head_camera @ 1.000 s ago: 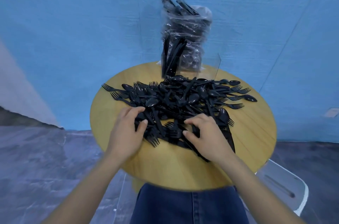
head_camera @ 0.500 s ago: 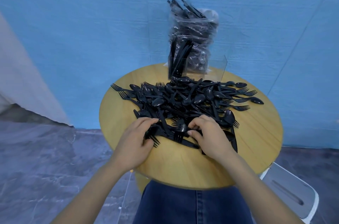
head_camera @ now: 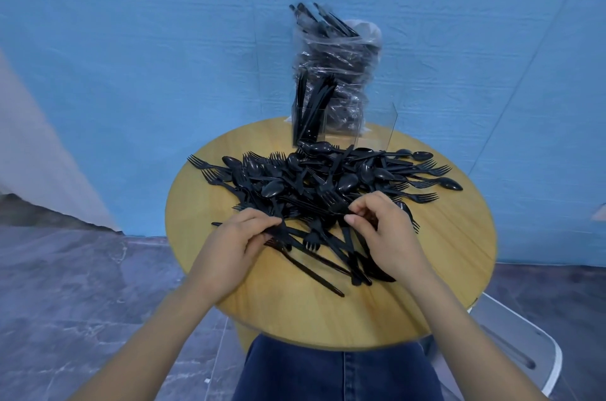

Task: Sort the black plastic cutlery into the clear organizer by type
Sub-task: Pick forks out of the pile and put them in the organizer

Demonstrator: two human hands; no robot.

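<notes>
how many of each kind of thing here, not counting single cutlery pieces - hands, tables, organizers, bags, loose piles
hands: 2 (left hand, right hand)
round wooden table: 1
clear organizer: 1
plastic bag of cutlery: 1
loose cutlery pile: 1
total: 6

Black cutlery (head_camera: 314,184) is lying beyond the hands; yellow wood-grain desk (head_camera: 442,236) beneath; blue wall (head_camera: 131,39) behind; grey marbled floor (head_camera: 65,285).

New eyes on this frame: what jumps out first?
The big tangled pile of black cutlery across the middle of the round wooden table. Next, the two hands at its near edge: the left hand grips pieces there, and the right hand picks into it with curled fingers. Behind, at the table's far edge, stands the clear organizer, knives upright in its left compartment, with a plastic bag of more cutlery behind it.
</notes>
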